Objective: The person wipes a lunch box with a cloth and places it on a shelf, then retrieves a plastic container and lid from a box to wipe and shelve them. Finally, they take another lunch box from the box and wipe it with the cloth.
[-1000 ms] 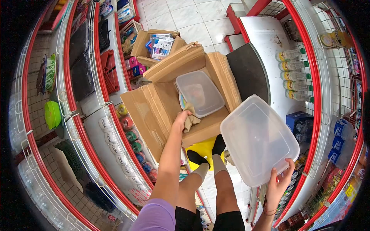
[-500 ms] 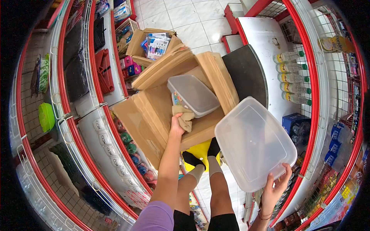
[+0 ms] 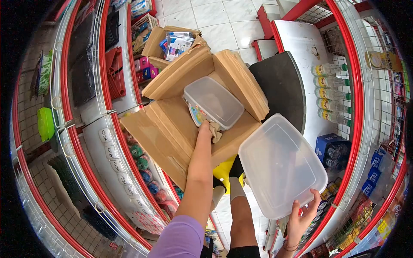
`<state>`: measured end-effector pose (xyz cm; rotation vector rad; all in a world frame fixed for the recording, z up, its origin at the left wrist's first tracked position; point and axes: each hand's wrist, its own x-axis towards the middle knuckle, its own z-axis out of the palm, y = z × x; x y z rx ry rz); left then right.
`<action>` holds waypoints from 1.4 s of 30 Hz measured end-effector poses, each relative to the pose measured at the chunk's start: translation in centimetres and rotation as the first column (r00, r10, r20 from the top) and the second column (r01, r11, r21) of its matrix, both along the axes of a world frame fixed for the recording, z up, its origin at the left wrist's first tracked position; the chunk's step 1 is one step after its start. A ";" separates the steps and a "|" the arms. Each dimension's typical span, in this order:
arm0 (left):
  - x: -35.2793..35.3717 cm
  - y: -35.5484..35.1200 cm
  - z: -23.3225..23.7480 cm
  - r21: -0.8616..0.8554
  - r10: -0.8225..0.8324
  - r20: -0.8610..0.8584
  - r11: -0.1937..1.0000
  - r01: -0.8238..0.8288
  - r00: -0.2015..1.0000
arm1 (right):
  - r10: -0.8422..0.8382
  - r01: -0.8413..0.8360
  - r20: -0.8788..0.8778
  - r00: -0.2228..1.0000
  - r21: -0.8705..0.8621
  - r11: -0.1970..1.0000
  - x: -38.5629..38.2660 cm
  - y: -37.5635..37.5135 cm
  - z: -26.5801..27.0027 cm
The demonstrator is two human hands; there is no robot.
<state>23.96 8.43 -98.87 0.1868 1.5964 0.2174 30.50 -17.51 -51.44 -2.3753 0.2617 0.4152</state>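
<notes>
A large clear plastic container (image 3: 282, 165) is at the right, its lower corner held by my right hand (image 3: 304, 213), fingers curled at its edge. My left hand (image 3: 207, 129) reaches into an open cardboard box (image 3: 167, 133), gripping a crumpled beige cloth (image 3: 217, 133); its fingertips are partly hidden. Beside that hand inside the box lies a smaller translucent container (image 3: 215, 103). A colourful patterned piece (image 3: 196, 115) shows at the small container's left side.
A smaller box with packets (image 3: 177, 46) stands beyond the large box. Red-edged shelves line both sides. Glass bottles (image 3: 331, 93) stand on the right shelf, near a black curved surface (image 3: 279, 84). Something yellow (image 3: 223, 174) lies under my feet.
My left hand has moved deeper into the box with the cloth, toward the small container and the patterned piece. The large container has shifted slightly left and down in view, with my right hand.
</notes>
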 end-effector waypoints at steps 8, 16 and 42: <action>3.3 -0.7 7.2 0.323 0.023 -0.484 0.934 0.154 0.875 | 0.022 -0.021 0.032 0.999 -0.044 0.999 -0.2 0.0 -0.2; 2.7 0.9 4.5 0.435 0.162 -0.153 0.897 -0.081 0.975 | -0.026 0.026 0.003 1.000 -0.033 0.999 -0.6 -0.2 -0.3; -0.4 -2.8 41.9 0.726 -0.541 -0.310 0.396 0.562 0.782 | 0.185 -0.183 0.212 0.960 -0.028 0.983 3.8 4.8 4.7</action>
